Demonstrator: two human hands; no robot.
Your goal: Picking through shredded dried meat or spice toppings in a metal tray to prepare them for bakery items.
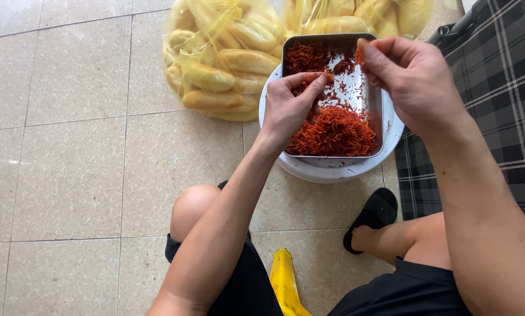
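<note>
A rectangular metal tray (372, 99) holds a heap of red-orange shredded food (335, 131), thickest at the near end. My left hand (288, 108) reaches into the tray from the left, fingers pinched on some shreds. My right hand (411, 79) hovers over the tray's far right corner, fingertips pinched on a small bit of the shreds. The tray rests on a round white stool or bucket lid (332, 171).
Yellow plastic bags (215, 64) full of bread rolls lie on the tiled floor behind the tray. A plaid cloth (496, 88) covers the right. My knees, a black sandal (372, 217) and a yellow object (286, 284) are below.
</note>
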